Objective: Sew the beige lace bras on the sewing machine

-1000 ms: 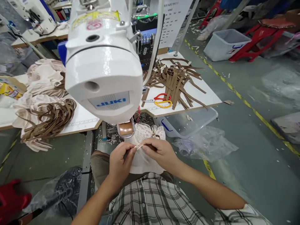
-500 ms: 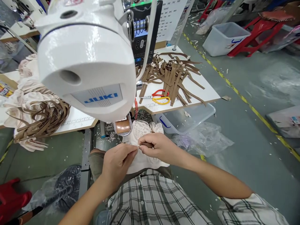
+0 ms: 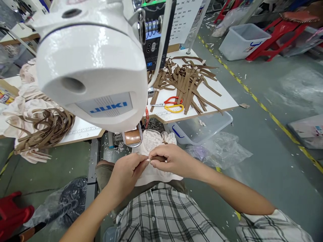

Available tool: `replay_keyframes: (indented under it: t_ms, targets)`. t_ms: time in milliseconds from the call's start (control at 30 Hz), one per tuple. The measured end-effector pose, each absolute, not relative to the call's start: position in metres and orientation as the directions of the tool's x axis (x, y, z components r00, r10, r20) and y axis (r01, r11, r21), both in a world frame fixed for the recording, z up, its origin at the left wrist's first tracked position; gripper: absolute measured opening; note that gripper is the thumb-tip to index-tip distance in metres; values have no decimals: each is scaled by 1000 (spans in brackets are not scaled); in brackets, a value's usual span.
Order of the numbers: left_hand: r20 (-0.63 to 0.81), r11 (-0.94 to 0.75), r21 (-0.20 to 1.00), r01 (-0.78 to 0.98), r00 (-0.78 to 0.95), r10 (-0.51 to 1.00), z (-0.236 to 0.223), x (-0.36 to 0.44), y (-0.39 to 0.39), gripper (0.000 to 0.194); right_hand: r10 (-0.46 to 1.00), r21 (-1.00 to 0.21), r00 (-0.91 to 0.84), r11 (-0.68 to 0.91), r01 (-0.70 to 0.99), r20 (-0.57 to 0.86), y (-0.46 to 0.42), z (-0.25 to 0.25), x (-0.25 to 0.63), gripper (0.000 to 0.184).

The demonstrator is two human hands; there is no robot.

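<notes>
My left hand (image 3: pixel 127 173) and my right hand (image 3: pixel 169 159) meet in front of my chest, both pinched on the edge of a pale lace garment (image 3: pixel 155 140) that hangs from under the sewing machine onto my lap. The right hand's fingers also curl round a brown strap end. The fingertips touch at the fabric's edge. A white JUKI sewing machine head (image 3: pixel 91 67) looms just above and behind my hands, with its copper-coloured part (image 3: pixel 132 138) close to the lace.
Brown straps (image 3: pixel 185 80) and red-and-yellow scissors (image 3: pixel 173 104) lie on the white table (image 3: pixel 222 101) at right. Cream garments with brown straps (image 3: pixel 37 121) pile at left. A clear bin (image 3: pixel 202 126) and plastic bag (image 3: pixel 219 151) sit on the floor; white tub (image 3: pixel 242 42) beyond.
The view has shifted closer under the machine head. My hands stay pinched together on the lace edge, with only slight finger movement.
</notes>
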State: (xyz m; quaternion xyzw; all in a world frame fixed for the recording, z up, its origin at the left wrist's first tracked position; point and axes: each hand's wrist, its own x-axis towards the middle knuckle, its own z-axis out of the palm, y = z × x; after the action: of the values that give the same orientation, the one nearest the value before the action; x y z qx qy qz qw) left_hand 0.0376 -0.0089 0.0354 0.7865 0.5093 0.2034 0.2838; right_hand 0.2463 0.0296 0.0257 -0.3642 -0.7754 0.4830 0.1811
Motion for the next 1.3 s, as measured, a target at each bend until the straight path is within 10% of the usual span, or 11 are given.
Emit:
replay_keyframes:
  t_ms: [333,500,733,1033,1300]
  targets:
    - [172,-205,543,815,132,976,31,30,0,16,769,-788,-638,419,451,43,74,46,217,17]
    - [480,-559,121,821,444,757,19,0,14,28,755,-698,-655,454,554,-28,98,54,201,30]
    - [434,-612,-22,791,559,707,19,-9,22,39,769,-654,-636,452,607,-59,94,56,199,32]
    - [270,-498,14,867,476,837,33,2,15,36,719,-414,-385,665,621,578,62,6,205,20]
    - [262,-687,-94,721,683,681,34,-20,40,35,925,-814,-313,348,464,217,44,-9,201,34]
